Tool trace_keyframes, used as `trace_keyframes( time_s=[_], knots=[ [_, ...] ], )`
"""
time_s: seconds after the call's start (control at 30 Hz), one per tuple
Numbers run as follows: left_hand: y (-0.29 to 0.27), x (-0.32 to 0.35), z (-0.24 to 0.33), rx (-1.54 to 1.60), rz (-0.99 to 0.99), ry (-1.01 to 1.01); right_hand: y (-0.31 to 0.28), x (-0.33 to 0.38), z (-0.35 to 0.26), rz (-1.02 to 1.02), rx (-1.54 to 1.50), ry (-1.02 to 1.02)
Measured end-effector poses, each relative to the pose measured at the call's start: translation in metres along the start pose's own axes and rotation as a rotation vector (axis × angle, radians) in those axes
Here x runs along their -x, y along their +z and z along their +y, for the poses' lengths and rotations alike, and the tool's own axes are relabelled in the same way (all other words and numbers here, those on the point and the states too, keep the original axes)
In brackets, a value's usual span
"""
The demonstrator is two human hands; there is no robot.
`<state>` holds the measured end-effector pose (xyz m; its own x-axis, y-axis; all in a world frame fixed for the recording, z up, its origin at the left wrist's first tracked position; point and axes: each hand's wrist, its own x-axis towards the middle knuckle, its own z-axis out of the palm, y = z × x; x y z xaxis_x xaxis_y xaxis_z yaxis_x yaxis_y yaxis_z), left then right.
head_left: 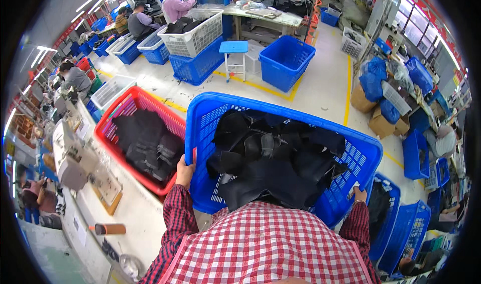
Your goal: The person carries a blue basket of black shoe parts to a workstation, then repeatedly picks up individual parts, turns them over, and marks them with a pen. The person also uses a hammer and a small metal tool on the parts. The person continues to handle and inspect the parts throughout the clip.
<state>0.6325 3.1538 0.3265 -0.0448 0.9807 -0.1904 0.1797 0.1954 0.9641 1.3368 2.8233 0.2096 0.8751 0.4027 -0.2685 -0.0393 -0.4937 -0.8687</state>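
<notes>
A large blue plastic basket [200, 108] with slotted walls is held in front of my body. Black cut fabric pieces [273, 179] lie heaped inside it. My left hand [185, 172] grips the basket's left end, fingers curled at the handle opening. At the right end, my right hand [359, 195] is closed on the rim, its fingers partly hidden by the wall. Close beyond my left hand stands a red basket [170, 117] holding a pile of dark fabric pieces [150, 144].
A sewing machine [70, 159] sits on a white table at left. Ahead are an empty blue basket [285, 58], a blue-topped stool [233, 47] and stacked white and blue baskets [195, 38]. More blue baskets [408, 229] stand at right. Several people sit or stand at far-left workstations.
</notes>
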Motion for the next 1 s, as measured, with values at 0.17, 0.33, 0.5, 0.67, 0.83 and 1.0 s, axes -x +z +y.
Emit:
trace_keyframes(
  time_s=[0.17,0.33,0.5,0.67,0.83,1.0],
  knots=[
    [0.042,-0.116,0.04,0.054,-0.01,0.006,0.053,-0.091,-0.075,-0.075,0.039,-0.094],
    [0.068,-0.222,0.07,-0.007,0.073,-0.015,0.136,-0.176,-0.147,-0.072,-0.049,-0.102],
    [0.093,-0.319,0.071,0.12,0.155,-0.037,0.25,-0.282,-0.225,-0.107,0.091,-0.077],
    [0.088,-0.396,0.097,0.038,0.383,-0.039,0.405,-0.385,-0.339,-0.278,0.073,-0.226],
    [0.069,-0.407,0.13,0.135,0.556,-0.063,0.569,-0.434,-0.448,-0.398,0.07,-0.263],
    [0.05,-0.406,0.158,0.335,0.831,-0.055,0.735,-0.446,-0.517,-0.55,0.106,-0.361]
  ],
)
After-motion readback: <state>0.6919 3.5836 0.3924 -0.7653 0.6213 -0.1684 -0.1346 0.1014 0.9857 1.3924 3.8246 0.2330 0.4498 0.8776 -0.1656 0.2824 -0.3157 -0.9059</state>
